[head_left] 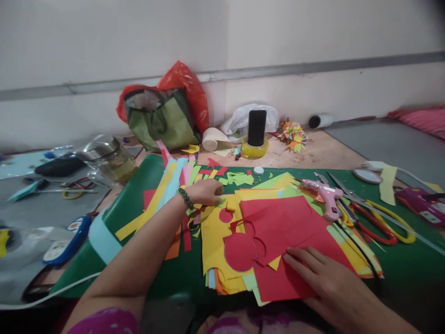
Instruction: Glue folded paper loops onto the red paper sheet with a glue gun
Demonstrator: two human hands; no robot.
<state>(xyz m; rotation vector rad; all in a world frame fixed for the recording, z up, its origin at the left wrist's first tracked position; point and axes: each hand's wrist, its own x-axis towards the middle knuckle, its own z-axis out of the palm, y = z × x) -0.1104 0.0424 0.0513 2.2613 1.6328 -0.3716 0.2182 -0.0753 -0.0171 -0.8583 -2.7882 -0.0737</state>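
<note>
Two red discs (239, 252) look cut, most of the red sheet (285, 222) isn't. Right hand (318, 269) lies flat on it; left hand (208, 191)'s curled near scraps (239, 178), can't tell if it's holding anything.

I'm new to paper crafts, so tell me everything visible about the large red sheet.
The large red sheet looks like plain matte paper or card. It lies nearly flat, slightly askew, atop yellow sheets. Its left side looks irregular, near a red circle. The right hand rests on its near part.
</note>
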